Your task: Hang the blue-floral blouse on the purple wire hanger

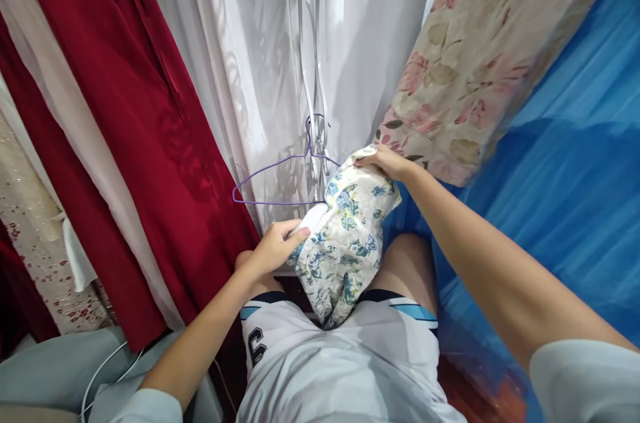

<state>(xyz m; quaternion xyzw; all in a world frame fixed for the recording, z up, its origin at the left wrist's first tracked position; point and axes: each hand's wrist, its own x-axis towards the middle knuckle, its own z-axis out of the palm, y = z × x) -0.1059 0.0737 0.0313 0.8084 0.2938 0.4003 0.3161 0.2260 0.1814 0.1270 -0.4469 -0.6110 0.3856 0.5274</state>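
A white garment with blue and yellow flowers (345,243) hangs between my two hands, its lower end down at my lap. My left hand (283,243) pinches the garment's left edge, thumb on top. Higher up, my right hand (385,162) grips the top right edge, partly over the purple wire hanger (265,202). This hanger dangles by its hook from a white metal strip rack (320,96). Its right arm disappears behind or into the cloth; which of the two I cannot tell.
Dark red dresses (135,116) hang at the left, and a white curtain (250,63) at the back. On the right are a pink floral cloth (460,70) and blue fabric (565,196). A grey cushioned seat (60,363) with a white cable is at lower left.
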